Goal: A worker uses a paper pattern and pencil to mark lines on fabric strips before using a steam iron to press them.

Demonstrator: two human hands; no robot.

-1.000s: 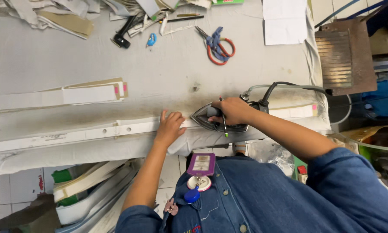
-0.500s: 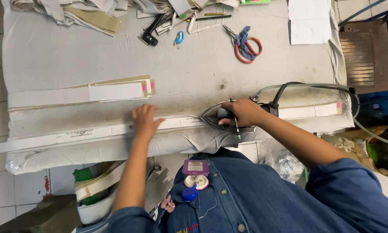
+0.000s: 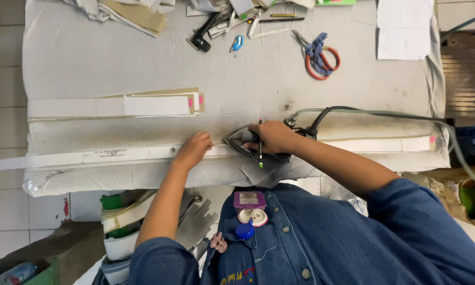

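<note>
My right hand [image 3: 274, 138] has its fingers wrapped around the handle of the dark steam iron [image 3: 248, 148], a pen pinched alongside, pressing on the long white fabric strip [image 3: 116, 155] at the near edge of the grey padded desk [image 3: 116, 58]. My left hand [image 3: 194, 150] lies flat on the strip just beside the iron's nose, fingers together, now closer to it than a moment ago. Red-handled scissors [image 3: 319, 55] lie well apart at the far side.

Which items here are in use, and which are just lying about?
In use: right hand grips the iron and a pencil; left hand presses the long white strip on the padded board.

Lying about: scissors, blue clip, paper sheet, stacked strips.
</note>
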